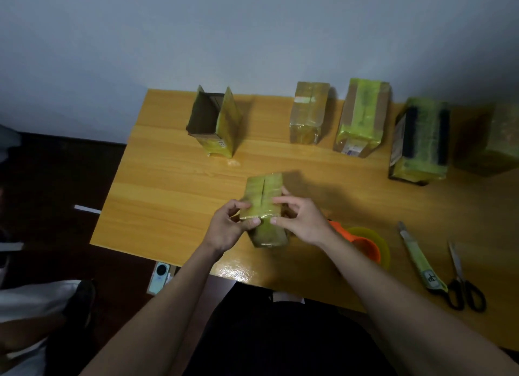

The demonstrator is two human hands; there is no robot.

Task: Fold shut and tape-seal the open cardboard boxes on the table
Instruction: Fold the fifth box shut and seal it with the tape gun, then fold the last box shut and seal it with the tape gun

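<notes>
A wooden table (168, 179) stands against a plain pale wall (252, 33) — dim light, and the floor (56, 179) looks dark, perhaps brown.

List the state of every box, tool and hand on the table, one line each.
Small tape-wrapped cardboard box in hands: flaps folded shut, seam visible on top.
Left hand: pinches the box's near left edge.
Right hand: pinches its near right edge.
Open cardboard box at the back left: flaps up, unsealed.
Three taped boxes at the back right: closed.
Orange tape dispenser: resting, untouched.
Black-handled scissors: blades closed.
</notes>
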